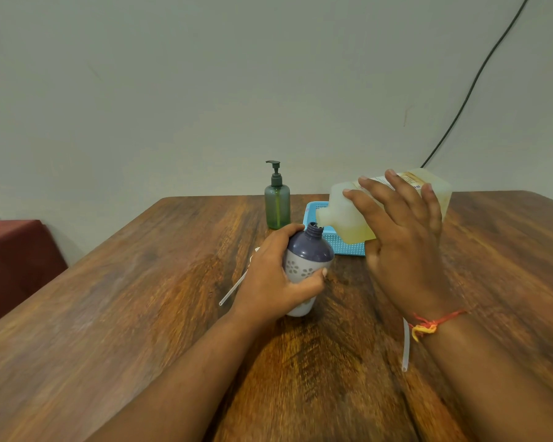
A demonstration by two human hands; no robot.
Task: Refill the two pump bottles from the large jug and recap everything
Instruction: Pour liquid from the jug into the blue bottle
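A glossy, grained wooden tabletop (141, 298) is seen beneath a translucent plastic jug (342, 205), a perforated plastic basket (348, 247) and a smooth green plastic bottle (277, 205).

Jug (348, 218) label print blurred; nothing legible

Purple-topped white bottle (305, 266) with grey flowers, green pump bottle (277, 205), pale-yellow jug (348, 215), blue basket (348, 245).

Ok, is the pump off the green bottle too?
No, the green pump bottle stands beside the blue basket with its dark pump head in place on top.
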